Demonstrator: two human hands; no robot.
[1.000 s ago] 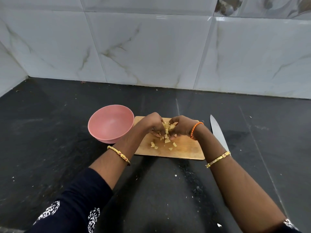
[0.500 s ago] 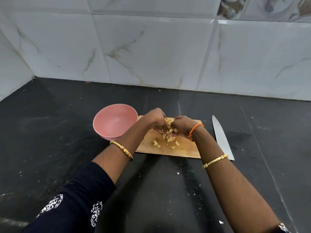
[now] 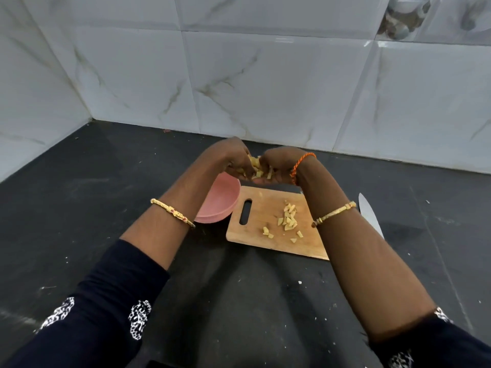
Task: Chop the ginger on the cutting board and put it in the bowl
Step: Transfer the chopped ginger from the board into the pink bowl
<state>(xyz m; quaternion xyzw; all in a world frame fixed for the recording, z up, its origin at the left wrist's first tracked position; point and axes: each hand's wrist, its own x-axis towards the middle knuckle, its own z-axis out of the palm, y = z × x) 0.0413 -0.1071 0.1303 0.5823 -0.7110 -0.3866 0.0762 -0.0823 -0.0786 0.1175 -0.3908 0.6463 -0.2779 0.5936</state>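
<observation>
Bowl [image 3: 218,200] left of cutting board [image 3: 265,221]; knife [image 3: 370,213] right.

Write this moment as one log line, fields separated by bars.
step: scoop | hands: cupped together, holding chopped ginger | pink bowl: empty as far as visible | cutting board: some pieces left | knife: on counter

No readable text, label, brand, number or sign from my view. Nothing legible on any surface I can see.
</observation>
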